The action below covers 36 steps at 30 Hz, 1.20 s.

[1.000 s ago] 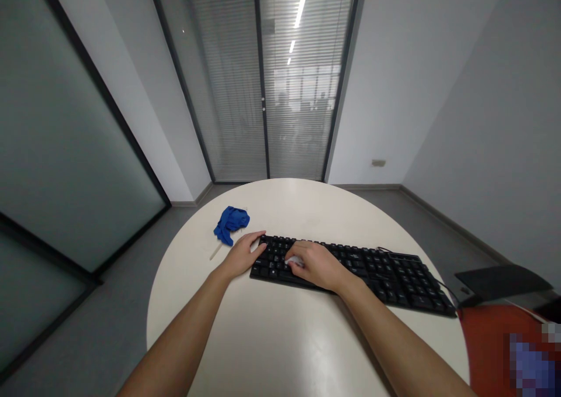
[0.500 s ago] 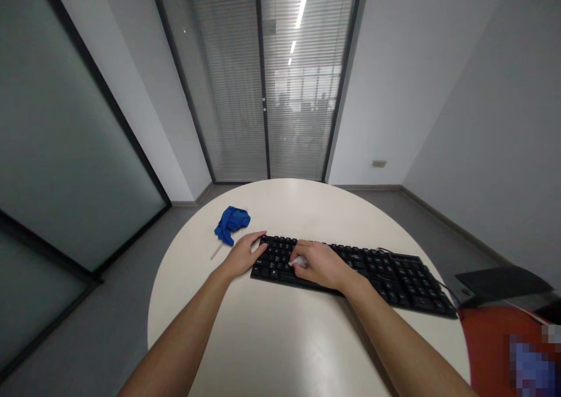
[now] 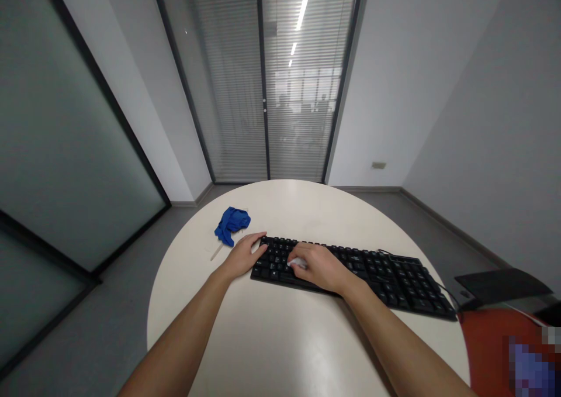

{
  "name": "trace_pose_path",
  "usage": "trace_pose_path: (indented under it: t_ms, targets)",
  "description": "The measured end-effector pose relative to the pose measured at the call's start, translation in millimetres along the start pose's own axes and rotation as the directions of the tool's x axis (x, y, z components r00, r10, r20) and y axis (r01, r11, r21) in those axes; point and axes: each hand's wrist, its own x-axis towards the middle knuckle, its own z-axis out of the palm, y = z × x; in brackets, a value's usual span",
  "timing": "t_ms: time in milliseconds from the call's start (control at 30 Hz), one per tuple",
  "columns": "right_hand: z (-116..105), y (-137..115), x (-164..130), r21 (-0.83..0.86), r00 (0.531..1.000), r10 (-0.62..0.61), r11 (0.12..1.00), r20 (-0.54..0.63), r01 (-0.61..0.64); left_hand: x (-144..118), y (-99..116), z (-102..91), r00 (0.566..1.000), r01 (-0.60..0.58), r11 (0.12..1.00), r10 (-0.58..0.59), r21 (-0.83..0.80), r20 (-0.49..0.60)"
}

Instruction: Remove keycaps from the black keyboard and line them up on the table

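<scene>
A black keyboard (image 3: 377, 268) lies at a slight slant across the round table. My left hand (image 3: 240, 256) grips its left end, with the index finger along the far corner and the thumb over the keys. Above the left-hand keys, my right hand (image 3: 322, 265) is closed on a small white wad of tissue (image 3: 298, 262), pressed down at the keys. Most of the tissue is hidden by the fingers. Beyond my left hand lies a crumpled blue cloth (image 3: 232, 223), with a thin pale stick (image 3: 216, 252) poking out from beside it.
The white round table (image 3: 263, 338) curves away at both sides. A cable (image 3: 447, 292) runs off near the keyboard's right end. Right of the table are a red chair seat (image 3: 486, 344) and a dark armrest-like panel (image 3: 504, 285). Glass partitions (image 3: 228, 93) stand behind.
My right hand has shifted very slightly left with the tissue over the keys. My left hand, the keyboard and the blue cloth have stayed in place.
</scene>
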Motion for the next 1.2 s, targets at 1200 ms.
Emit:
trace_pose_path:
  t_ms: [1200]
  targets:
    - [7, -10, 5, -0.054, 0.999, 0.008, 0.999, -0.032, -0.009, -4, 5, -3.8, 0.999, -0.017, 0.998, 0.015, 0.060, 0.034]
